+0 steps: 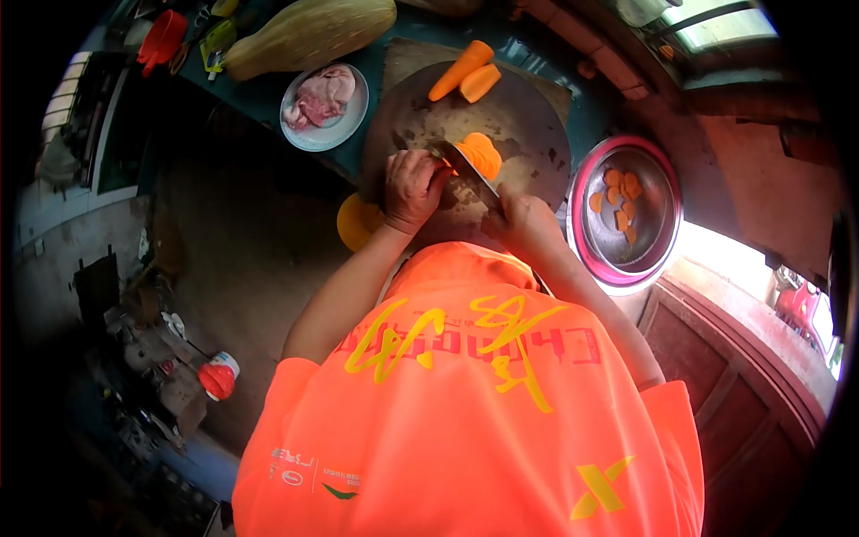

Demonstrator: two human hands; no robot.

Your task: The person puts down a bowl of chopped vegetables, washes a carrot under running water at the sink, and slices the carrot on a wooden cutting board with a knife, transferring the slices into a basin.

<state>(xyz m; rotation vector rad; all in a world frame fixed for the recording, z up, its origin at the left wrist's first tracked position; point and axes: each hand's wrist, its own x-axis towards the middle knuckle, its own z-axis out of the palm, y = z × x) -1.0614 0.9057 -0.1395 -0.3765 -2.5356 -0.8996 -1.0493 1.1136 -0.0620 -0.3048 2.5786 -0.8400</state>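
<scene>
On a round dark cutting board (403,116), my right hand (528,224) is wrapped round the handle of a knife (472,177). The blade reaches up and left, beside a pile of orange carrot slices (483,154). My left hand (413,186) is closed at the knife's far end, its fingers bent; a bit of orange shows by the fingertips, and the blade partly hides what they hold. Two larger carrot pieces (462,68) lie at the top of the board.
A metal bowl (658,210) with several carrot slices stands right of the board, inside a pink-rimmed basin (586,228). At the upper left are a plate (304,139) of raw meat (320,95), a large pale gourd (309,36) and a red container (163,40). A yellow round object (356,222) sits below the board.
</scene>
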